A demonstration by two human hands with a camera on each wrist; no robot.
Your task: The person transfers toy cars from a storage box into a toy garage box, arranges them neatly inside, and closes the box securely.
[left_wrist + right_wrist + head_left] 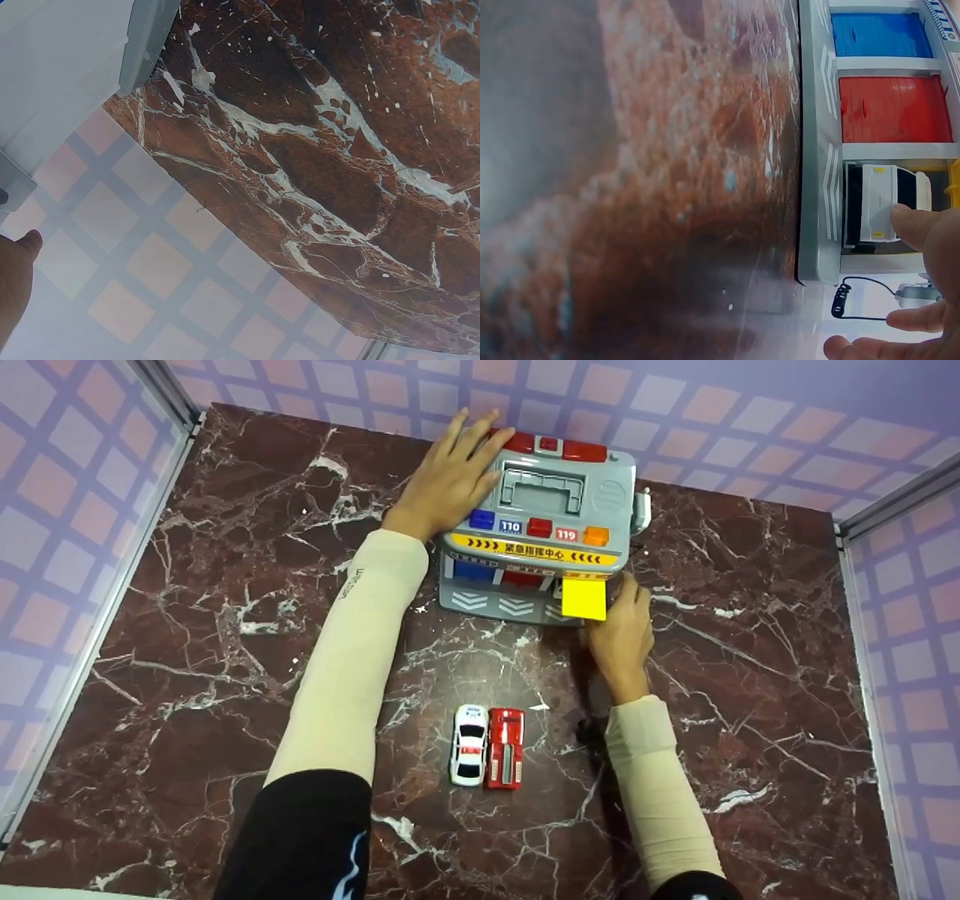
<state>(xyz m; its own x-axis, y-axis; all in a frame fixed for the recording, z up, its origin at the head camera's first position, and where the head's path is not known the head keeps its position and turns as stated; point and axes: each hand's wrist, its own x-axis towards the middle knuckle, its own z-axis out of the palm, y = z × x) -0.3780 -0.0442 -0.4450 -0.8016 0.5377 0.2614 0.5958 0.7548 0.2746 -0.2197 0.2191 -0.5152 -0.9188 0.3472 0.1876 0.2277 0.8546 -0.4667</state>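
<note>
Currently my left hand [450,472] rests flat, fingers straight, on one toy garage [540,502]. My right hand [621,634], relaxed, one fingertip [911,221] touching the white car [885,202] inside. Two cars [487,746] lie on the table [225,622].

I read the toy station [551,521] as moulded plastic, grey and faintly glossy, with shiny coloured buttons along its top. Below it lies the tabletop [225,660], polished red-brown marble with white veins, smooth and reflective. In front of the station, the white car [469,744] and red truck [505,748] look like glossy painted plastic. Both sleeves look like matt, stretchy cloth.
</note>
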